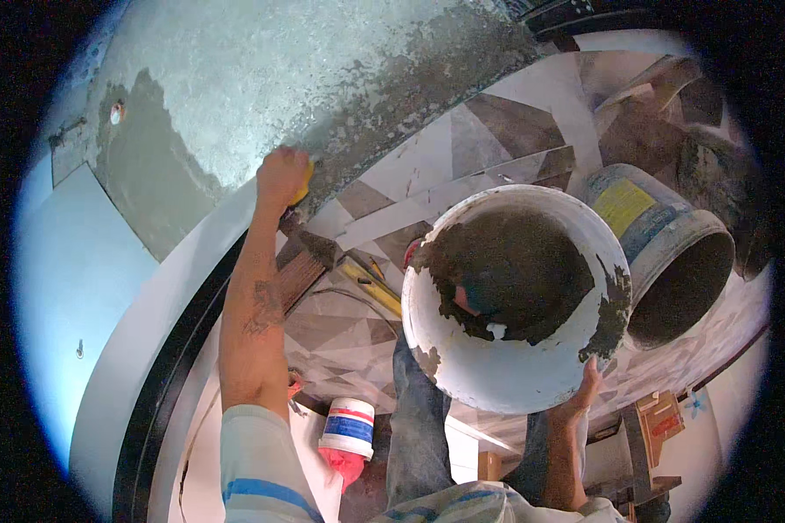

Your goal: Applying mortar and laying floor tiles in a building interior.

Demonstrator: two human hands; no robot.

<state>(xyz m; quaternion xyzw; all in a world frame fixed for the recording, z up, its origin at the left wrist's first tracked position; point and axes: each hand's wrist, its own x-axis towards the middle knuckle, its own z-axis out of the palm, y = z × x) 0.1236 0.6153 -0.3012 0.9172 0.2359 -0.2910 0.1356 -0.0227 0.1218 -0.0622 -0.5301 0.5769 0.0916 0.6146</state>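
Observation:
My left hand (283, 179) reaches forward to the edge of a rough grey cement-coated surface (227, 78). Its fingers are closed round a yellow object (304, 183), mostly hidden by the hand, so its kind cannot be told. With my right hand (584, 392) I grip the rim of a white bucket (488, 379), thumb over the near right edge. The bucket tilts in front of my legs, its mouth toward me. Dark grey mortar (519, 261) fills much of it and is smeared along the rim. Something small, pinkish and teal, sticks out of the mortar.
Right of the white bucket is another bucket (650, 209) with a yellow label and a dark inside. A yellow bar-like tool (371, 286) lies on the patterned floor (340, 336). A small white, blue and red tub (349, 423) stands near my left leg.

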